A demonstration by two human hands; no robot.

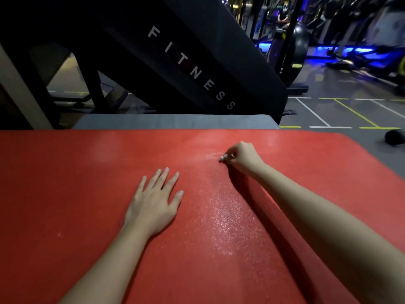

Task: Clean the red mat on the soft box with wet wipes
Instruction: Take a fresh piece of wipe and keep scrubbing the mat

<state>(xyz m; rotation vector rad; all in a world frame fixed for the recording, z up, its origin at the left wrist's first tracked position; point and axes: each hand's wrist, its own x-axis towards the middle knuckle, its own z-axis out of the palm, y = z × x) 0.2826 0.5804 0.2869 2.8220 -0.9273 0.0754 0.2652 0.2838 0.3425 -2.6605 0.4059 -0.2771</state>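
Observation:
A wide red mat (65,183) fills the lower part of the head view, lying on a grey soft box (175,121) whose far edge shows behind it. My left hand (154,202) rests flat on the mat with straight, spread fingers. Further out and to the right, my right hand (242,157) has curled fingers that grip a small crumpled white wet wipe (223,159) and press it on the mat. Only a bit of the wipe shows past the fingers. A shiny wet streak runs down the mat between my two arms.
A black slanted panel (197,69) lettered FITNESS rises behind the box. Gym machines (291,51) and blue lights stand at the back right. The grey floor (328,110) with white and yellow lines lies to the right, with a dark round object (394,137) on it.

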